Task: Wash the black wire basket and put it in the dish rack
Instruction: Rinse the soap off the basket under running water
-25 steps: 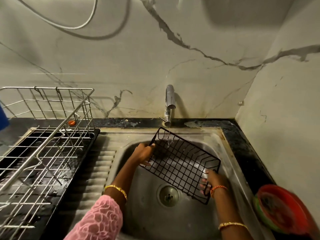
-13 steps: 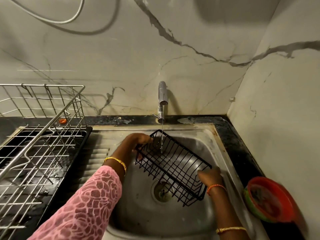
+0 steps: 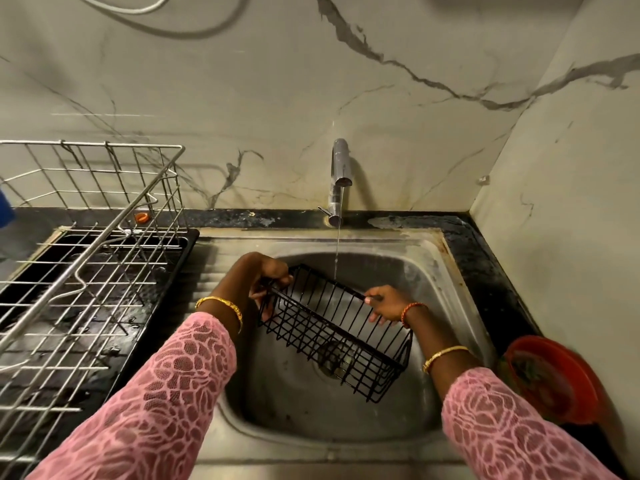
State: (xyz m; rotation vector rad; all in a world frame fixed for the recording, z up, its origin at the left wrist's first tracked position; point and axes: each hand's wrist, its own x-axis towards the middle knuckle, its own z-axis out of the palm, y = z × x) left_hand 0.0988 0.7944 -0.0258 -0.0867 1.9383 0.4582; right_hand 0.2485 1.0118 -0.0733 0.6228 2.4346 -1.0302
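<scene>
Both hands grip black wire basket [image 3: 334, 332] rim | sink [image 3: 429, 271] walls near

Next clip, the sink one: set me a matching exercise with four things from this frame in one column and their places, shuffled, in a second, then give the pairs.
Things
1. black wire basket
2. dish rack
3. red bowl
4. tap

Places
A. on the counter, right of the sink
B. at the wall behind the sink, water running from it
C. held by both hands over the sink basin
D. on the black tray, left of the sink

Pairs: 1-C, 2-D, 3-A, 4-B. The left hand and the right hand each grip the basket's rim.
</scene>
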